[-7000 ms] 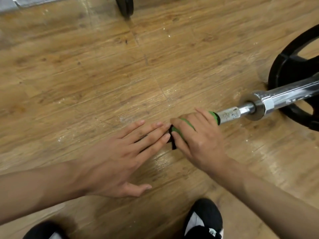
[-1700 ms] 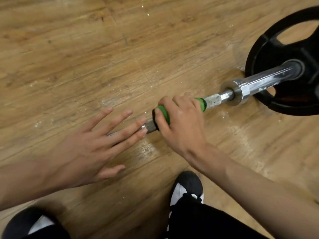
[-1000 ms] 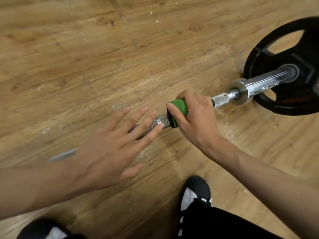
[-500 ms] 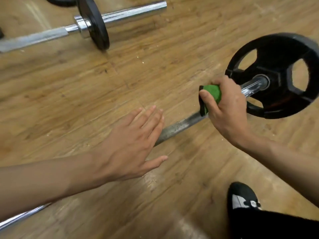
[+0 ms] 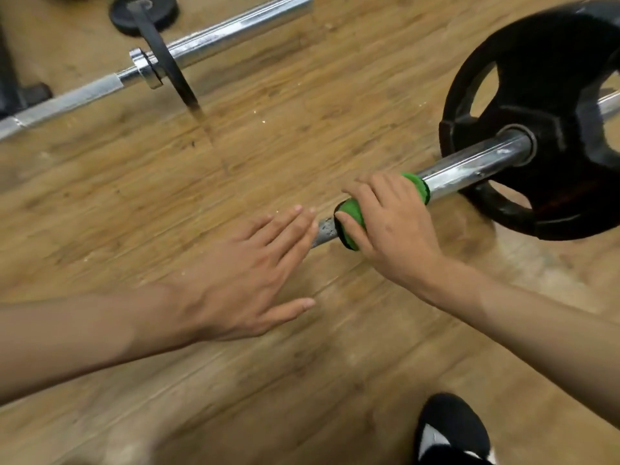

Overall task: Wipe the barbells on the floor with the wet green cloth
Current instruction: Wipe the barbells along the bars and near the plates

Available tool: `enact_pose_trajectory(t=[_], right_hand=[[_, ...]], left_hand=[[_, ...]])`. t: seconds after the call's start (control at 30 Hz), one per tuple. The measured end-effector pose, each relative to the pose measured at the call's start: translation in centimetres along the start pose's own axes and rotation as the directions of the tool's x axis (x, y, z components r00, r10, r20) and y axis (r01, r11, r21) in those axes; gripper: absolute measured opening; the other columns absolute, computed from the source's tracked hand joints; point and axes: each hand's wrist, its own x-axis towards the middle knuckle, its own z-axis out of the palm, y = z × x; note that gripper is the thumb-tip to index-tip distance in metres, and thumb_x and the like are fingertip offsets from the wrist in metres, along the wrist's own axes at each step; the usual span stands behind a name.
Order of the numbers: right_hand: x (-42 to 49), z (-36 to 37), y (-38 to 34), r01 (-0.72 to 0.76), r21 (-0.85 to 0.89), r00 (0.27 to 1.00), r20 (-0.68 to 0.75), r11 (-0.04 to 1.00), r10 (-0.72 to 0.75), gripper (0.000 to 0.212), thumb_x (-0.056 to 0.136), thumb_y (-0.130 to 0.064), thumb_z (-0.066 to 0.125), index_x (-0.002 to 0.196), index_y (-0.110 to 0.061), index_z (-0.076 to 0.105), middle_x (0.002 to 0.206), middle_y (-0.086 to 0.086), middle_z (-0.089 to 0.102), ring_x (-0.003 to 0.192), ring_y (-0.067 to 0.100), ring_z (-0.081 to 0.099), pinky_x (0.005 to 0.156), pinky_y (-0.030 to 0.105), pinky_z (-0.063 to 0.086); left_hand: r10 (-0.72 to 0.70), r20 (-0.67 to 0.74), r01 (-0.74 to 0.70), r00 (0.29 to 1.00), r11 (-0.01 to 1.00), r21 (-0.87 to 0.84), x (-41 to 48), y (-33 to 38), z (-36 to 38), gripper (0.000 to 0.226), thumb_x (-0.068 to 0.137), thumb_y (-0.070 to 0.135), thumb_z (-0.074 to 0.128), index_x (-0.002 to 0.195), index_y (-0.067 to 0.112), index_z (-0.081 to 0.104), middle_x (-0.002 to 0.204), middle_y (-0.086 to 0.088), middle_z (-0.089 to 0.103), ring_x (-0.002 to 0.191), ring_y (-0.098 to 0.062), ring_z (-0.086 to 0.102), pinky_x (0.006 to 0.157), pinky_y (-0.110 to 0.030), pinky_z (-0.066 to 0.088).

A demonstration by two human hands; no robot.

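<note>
**Wet Cloth Wrapped Round a Heavy Bar**

Our right hand (image 5: 392, 226) curls round the green cloth (image 5: 351, 214). The cloth is wrapped round the near barbell (image 5: 469, 167) on the wood floor (image 5: 302, 380), close to the big black plate (image 5: 553, 78). Our left hand (image 5: 241, 280) is flat with straight fingers. It lies over the bar just beside the cloth and holds nothing.

We think the bar is hard and heavy and can roll, so a flat hand on it helps. The cloth is soft and wet and may slip, so a full squeeze round the bar is best. A second barbell (image 5: 218, 38) lies farther off. We can read no words or brand anywhere.
</note>
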Motion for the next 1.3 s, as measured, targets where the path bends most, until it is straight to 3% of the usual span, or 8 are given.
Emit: enact_pose_trajectory(t=[0.13, 0.37, 0.63, 0.77, 0.93, 1.1, 1.17, 1.3], right_hand=[[-0.2, -0.2, 1.8, -0.020, 0.176, 0.999, -0.034, 0.984, 0.026, 0.044, 0.099, -0.032, 0.053, 0.118, 0.007, 0.060, 0.119, 0.026, 0.062, 0.105, 0.041, 0.056, 0.097, 0.047, 0.040], [0.8, 0.2, 1.0, -0.198, 0.205, 0.961, -0.153, 0.959, 0.231, 0.033, 0.105, -0.033, 0.058, 0.116, -0.003, 0.067, 0.104, 0.019, 0.060, 0.093, 0.038, 0.055, 0.083, 0.047, 0.040], [0.9, 0.6, 1.1, -0.168, 0.319, 0.957, -0.174, 0.933, 0.232, 0.024, 0.107, -0.017, 0.057, 0.117, -0.001, 0.073, 0.116, 0.022, 0.064, 0.105, 0.040, 0.060, 0.090, 0.051, 0.048], [-0.7, 0.3, 1.3, -0.082, 0.199, 0.993, -0.070, 0.977, 0.097, 0.043, 0.109, -0.014, 0.048, 0.147, 0.006, 0.050, 0.142, 0.023, 0.056, 0.128, 0.039, 0.054, 0.111, 0.050, 0.042], [-1.3, -0.9, 1.2, -0.038, 0.115, 0.998, 0.056, 0.993, 0.032, 0.047, 0.105, -0.010, 0.043, 0.150, 0.005, 0.046, 0.152, 0.021, 0.050, 0.141, 0.037, 0.048, 0.120, 0.053, 0.035], [5.5, -1.4, 1.0, -0.224, -0.094, 0.845, 0.476, 0.970, 0.241, 0.035, 0.099, -0.023, 0.050, 0.129, -0.013, 0.065, 0.124, 0.010, 0.063, 0.108, 0.036, 0.064, 0.083, 0.041, 0.046], [4.6, -1.4, 0.9, -0.223, -0.105, 0.860, 0.447, 0.969, 0.246, 0.035, 0.096, -0.017, 0.053, 0.128, -0.013, 0.066, 0.123, 0.010, 0.063, 0.105, 0.038, 0.064, 0.081, 0.043, 0.047], [-2.4, -2.6, -0.4, -0.141, 0.061, 0.973, 0.192, 0.988, 0.127, 0.050, 0.094, 0.004, 0.058, 0.143, -0.004, 0.058, 0.148, 0.020, 0.051, 0.134, 0.039, 0.051, 0.113, 0.057, 0.038]], left_hand=[[-0.083, 0.040, 0.082, 0.996, 0.996, 0.016, 1.8, -0.2, 0.4, 0.091, 0.104, 0.067, 0.023, 0.159, -0.006, 0.029, 0.167, -0.024, 0.026, 0.154, -0.037, 0.030, 0.120, -0.049, 0.038], [-0.112, 0.278, 0.155, 0.954, 0.978, -0.137, 2.7, 0.6, 0.0, 0.107, 0.098, 0.081, 0.021, 0.164, 0.002, -0.008, 0.173, -0.015, -0.011, 0.161, -0.026, -0.004, 0.129, -0.039, 0.014], [0.085, 0.254, -0.041, 0.963, 0.984, -0.172, 1.5, -1.3, -0.2, 0.097, 0.104, 0.072, 0.027, 0.164, 0.006, -0.011, 0.173, -0.012, -0.015, 0.161, -0.024, -0.010, 0.130, -0.040, 0.007], [0.136, 0.197, -0.098, 0.971, 0.976, -0.192, 1.2, -2.2, 0.5, 0.097, 0.103, 0.071, 0.031, 0.165, 0.006, -0.006, 0.174, -0.012, -0.011, 0.161, -0.025, -0.007, 0.130, -0.045, 0.012], [0.196, 0.094, -0.163, 0.976, 0.947, -0.276, 1.5, -2.4, 2.1, 0.110, 0.096, 0.070, 0.048, 0.164, -0.001, 0.000, 0.173, -0.020, -0.005, 0.161, -0.028, 0.000, 0.129, -0.040, 0.008], [0.182, -0.008, -0.178, 0.983, 0.950, -0.257, 1.7, -2.0, 3.2, 0.110, 0.092, 0.068, 0.053, 0.163, -0.004, 0.009, 0.172, -0.023, 0.003, 0.161, -0.033, 0.005, 0.129, -0.040, 0.011], [0.179, -0.009, -0.177, 0.984, 0.964, -0.199, 1.8, -2.0, 3.5, 0.106, 0.094, 0.061, 0.057, 0.164, -0.003, 0.007, 0.172, -0.022, 0.003, 0.161, -0.034, 0.005, 0.127, -0.045, 0.017], [0.164, -0.033, -0.167, 0.986, 0.975, -0.149, 1.6, -1.8, 3.6, 0.102, 0.095, 0.054, 0.058, 0.164, -0.001, 0.007, 0.173, -0.020, 0.003, 0.161, -0.034, 0.005, 0.126, -0.049, 0.017]])
